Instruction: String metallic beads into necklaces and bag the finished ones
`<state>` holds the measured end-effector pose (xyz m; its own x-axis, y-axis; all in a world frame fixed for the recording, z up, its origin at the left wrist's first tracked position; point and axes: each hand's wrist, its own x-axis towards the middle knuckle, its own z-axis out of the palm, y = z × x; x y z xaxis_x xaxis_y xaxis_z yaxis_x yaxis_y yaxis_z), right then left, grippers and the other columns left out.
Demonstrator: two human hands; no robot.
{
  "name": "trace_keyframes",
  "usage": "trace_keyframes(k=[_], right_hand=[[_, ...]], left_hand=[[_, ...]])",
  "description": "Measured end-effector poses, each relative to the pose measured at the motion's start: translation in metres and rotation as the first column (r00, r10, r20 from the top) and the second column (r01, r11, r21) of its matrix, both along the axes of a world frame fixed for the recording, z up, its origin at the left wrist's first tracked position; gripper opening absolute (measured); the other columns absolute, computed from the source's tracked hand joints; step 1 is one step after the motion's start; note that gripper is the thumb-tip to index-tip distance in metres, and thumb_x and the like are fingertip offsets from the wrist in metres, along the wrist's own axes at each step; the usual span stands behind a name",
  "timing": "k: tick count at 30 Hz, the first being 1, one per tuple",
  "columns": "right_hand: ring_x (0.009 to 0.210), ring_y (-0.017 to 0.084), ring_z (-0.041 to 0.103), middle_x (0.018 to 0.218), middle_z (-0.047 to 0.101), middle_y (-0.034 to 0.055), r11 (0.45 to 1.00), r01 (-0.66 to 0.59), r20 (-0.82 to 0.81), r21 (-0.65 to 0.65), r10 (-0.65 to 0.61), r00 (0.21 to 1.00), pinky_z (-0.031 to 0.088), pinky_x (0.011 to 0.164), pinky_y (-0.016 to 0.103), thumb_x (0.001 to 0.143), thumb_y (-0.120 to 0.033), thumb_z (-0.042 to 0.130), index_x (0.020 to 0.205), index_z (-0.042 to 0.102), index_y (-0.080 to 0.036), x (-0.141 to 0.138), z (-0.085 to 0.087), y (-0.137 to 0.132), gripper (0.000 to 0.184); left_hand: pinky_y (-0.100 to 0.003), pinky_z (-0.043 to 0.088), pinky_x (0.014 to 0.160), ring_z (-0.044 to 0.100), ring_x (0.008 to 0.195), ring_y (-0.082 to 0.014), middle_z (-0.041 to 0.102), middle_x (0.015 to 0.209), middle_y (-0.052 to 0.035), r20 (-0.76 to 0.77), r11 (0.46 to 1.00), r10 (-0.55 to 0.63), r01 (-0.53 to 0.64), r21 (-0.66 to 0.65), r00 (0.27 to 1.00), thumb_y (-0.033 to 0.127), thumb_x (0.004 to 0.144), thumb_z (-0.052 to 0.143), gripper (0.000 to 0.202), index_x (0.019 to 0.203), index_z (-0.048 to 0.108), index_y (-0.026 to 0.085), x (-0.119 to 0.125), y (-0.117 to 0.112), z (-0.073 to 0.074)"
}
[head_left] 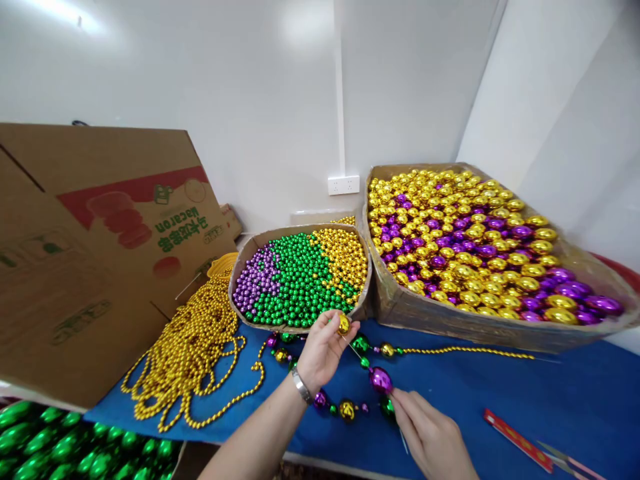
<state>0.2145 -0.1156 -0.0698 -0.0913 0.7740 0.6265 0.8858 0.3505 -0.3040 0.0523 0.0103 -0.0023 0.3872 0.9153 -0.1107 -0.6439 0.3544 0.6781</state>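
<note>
My left hand (321, 350), with a watch on its wrist, pinches a small gold bead (343, 324) just in front of the round box of small beads (300, 233). A thin needle or wire runs from that bead down to a large purple bead (381, 379). My right hand (430, 437) has its fingers closed near the purple bead, gripping the strand (345, 408) of purple, gold and green beads that lies on the blue cloth (500, 393).
A large box of big gold and purple beads (480, 247) stands at the right. Gold bead chains (190, 347) are piled on the left beside a brown carton (100, 233). Green beads (60, 443) fill a bin at bottom left. A red ruler (517, 440) and scissors (570, 460) lie at bottom right.
</note>
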Motion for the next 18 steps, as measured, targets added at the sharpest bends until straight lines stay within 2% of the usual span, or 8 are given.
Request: trace_keyframes(k=[7,18], right_hand=[[0.062,0.015,0.067,0.075,0.069,0.0045,1.0,0.004,0.009,0.018,-0.004,1.0,0.051,0.056,0.022,0.095,-0.027,0.032,0.092,0.065,-0.019,-0.0006,0.0014,-0.0009,0.035],[0.065,0.015,0.069,0.077,0.072,0.0049,0.999,0.019,0.005,0.034,-0.019,1.0,0.053,0.058,0.022,0.096,-0.027,0.031,0.09,0.066,-0.018,-0.0013,0.0016,-0.0009,0.036]], left_hand=[[-0.037,0.044,0.095,0.064,0.091,-0.0181,0.062,0.092,-0.0035,-0.023,0.998,0.06,-0.06,0.008,0.998,0.025,0.073,0.071,0.029,0.096,0.057,0.015,0.0042,-0.0044,-0.0014],[-0.035,0.045,0.09,0.06,0.096,-0.0181,0.059,0.096,-0.0034,-0.061,0.99,0.12,-0.114,0.087,0.991,0.023,0.072,0.072,0.026,0.094,0.06,0.017,0.0078,-0.0082,-0.0046]])
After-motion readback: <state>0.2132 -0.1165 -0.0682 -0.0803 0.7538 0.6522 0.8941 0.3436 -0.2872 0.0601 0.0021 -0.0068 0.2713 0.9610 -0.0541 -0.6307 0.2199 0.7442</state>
